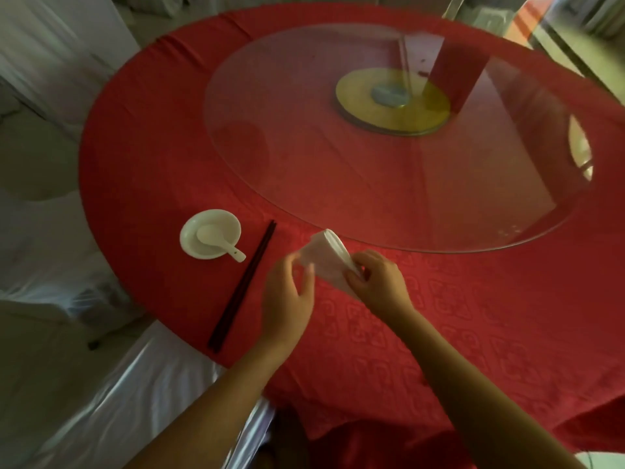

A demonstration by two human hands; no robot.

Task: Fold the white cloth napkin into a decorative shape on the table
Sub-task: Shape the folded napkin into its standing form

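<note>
Napkin (326,262), white and folded into a narrow layered bundle, sits between both hands above the red tabletop (473,316), just short of the glass turntable (304,184). Right hand (380,282) fingers pinch its lower end; left hand (289,292) fingers curl loosely against its side. At ten o'clock from the napkin lie dark chopsticks (243,286), then a white bowl (189,245) holding a spoon (218,242).
</note>
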